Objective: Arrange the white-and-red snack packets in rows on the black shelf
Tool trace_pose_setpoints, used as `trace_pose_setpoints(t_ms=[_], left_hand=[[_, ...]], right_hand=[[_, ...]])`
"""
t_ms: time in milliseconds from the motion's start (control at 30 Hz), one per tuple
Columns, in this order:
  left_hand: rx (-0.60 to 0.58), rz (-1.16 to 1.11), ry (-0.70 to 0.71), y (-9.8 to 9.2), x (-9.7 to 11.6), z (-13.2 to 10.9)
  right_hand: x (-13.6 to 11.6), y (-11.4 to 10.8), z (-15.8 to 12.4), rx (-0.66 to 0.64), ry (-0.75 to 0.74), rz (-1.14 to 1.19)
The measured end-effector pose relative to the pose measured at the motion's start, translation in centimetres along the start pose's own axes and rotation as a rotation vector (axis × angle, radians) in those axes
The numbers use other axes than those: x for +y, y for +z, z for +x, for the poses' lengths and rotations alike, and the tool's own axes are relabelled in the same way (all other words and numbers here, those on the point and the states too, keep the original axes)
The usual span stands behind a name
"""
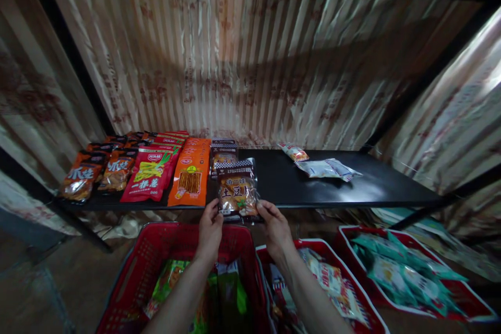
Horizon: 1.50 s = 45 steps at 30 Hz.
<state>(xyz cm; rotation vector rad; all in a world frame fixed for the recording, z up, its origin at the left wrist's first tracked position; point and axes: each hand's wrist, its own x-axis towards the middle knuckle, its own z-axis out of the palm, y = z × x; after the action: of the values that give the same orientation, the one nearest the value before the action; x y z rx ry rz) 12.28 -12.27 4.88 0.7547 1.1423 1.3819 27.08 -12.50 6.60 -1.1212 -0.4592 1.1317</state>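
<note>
Forearms enter from the bottom edge, over a red basket (148,261) of green packets (168,279). My left hand (210,229) and right hand (276,227) each close thumb against fingers on one lower corner of a brown snack packet (237,193). The packet lies label up at the front lip of the black shelf (391,188), overhanging it slightly. A grip at both corners probably keeps the limp bag flat and square to its neighbours. Just behind it lies a stack of matching packets (223,154), which suggests grouping by kind. To the left, touching edge to edge, lie an orange packet (190,175), red packets (151,172) and dark orange packets (82,177), all in rows with printed faces upward, likely for legibility. Well apart on the right of the shelf lie a small packet (294,153) and a pale packet (326,168), both askew. Below the shelf stand a second basket (313,242) of mixed packets and a third basket (391,234) of teal packets (395,271). Striped sheeting (250,62) backs the shelf.
</note>
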Motion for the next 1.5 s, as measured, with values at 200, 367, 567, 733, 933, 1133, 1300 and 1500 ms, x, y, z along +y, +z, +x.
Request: trace_pose_setpoints(t_ms=[200, 367, 567, 733, 933, 1133, 1300, 1500], left_hand=[[0.009, -0.005, 0.075, 1.6, 2.0, 3.1], [-0.019, 0.009, 0.165, 1.2, 2.1, 5.3], [-0.085, 0.029, 0.215, 0.3, 0.4, 7.7], [-0.027, 0.189, 0.303, 0.3, -0.5, 8.8], [-0.023, 0.292, 0.327, 0.4, -1.2, 8.3], [-0.055, 0.447, 0.352, -0.4, -1.6, 7.9], [-0.062, 0.555, 0.38, -0.2, -1.8, 7.8], [-0.051, 0.646, 0.413, 0.6, -1.9, 7.5]], right_hand=[[-1.4, 2.5, 3.7, -0.022, -0.11, -0.061], [0.0, 3.6, 5.8, -0.017, -0.171, -0.054], [1.4, 5.5, 8.5, -0.037, -0.168, -0.056], [2.6, 5.3, 9.8, -0.026, -0.227, -0.15], [2.9, 4.5, 10.6, -0.032, -0.241, -0.289], [3.7, 3.3, 11.7, -0.035, -0.288, -0.45], [4.1, 2.9, 12.1, -0.015, -0.323, -0.513], [4.1, 2.9, 12.1, -0.004, -0.354, -0.563]])
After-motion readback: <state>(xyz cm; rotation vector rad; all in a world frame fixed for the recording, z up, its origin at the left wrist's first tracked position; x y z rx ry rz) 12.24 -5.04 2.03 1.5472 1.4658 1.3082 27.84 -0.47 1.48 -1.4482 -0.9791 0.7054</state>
